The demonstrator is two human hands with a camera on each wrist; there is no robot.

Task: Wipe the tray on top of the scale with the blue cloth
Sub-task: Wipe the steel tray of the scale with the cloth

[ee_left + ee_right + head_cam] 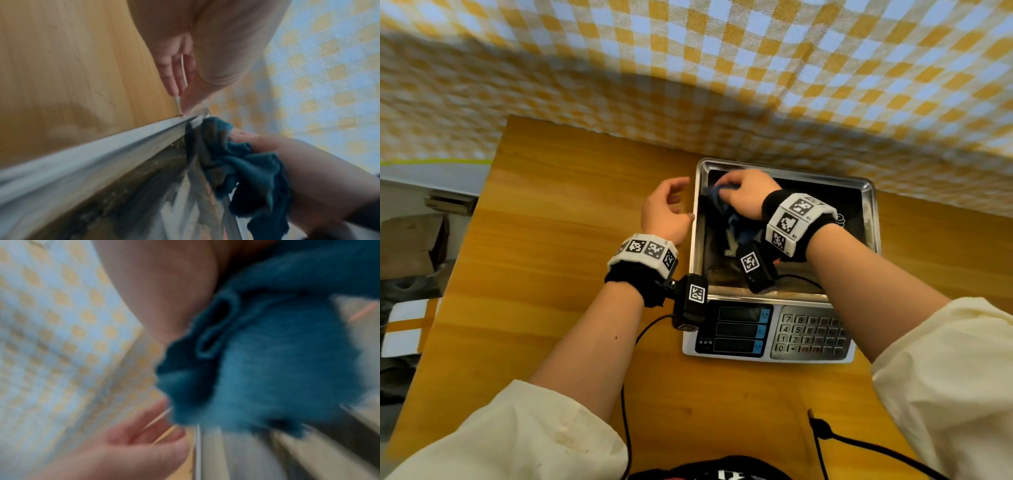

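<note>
1. Blue terry cloth (732, 219), bunched into a wad, sits under the right hand (744, 195), whose fingers curl over it and press it onto the far left corner of the rectangular stainless-steel tray (868, 192).
2. That bunching looks deliberate: a wad gives the palm something to bear down on, and a loose tail trails back toward the wrist.
3. The tray lies on the grey electronic scale with its keypad (810, 337), just beyond both wrists, so the right arm reaches forward across it.
4. The left hand (666, 212) hovers just beside the tray's left rim, fingers loosely curled and holding nothing; the left wrist view puts its fingertips (174, 91) close to the rim, though contact I cannot confirm.
5. I'd judge it waits there to steady the tray.
6. Wooden table (551, 240) lies under both forearms, and a yellow-and-white checked cloth (688, 68) hangs beyond the hands.
7. Wiping seems under way, with the tray's near part yet to cover.
</note>
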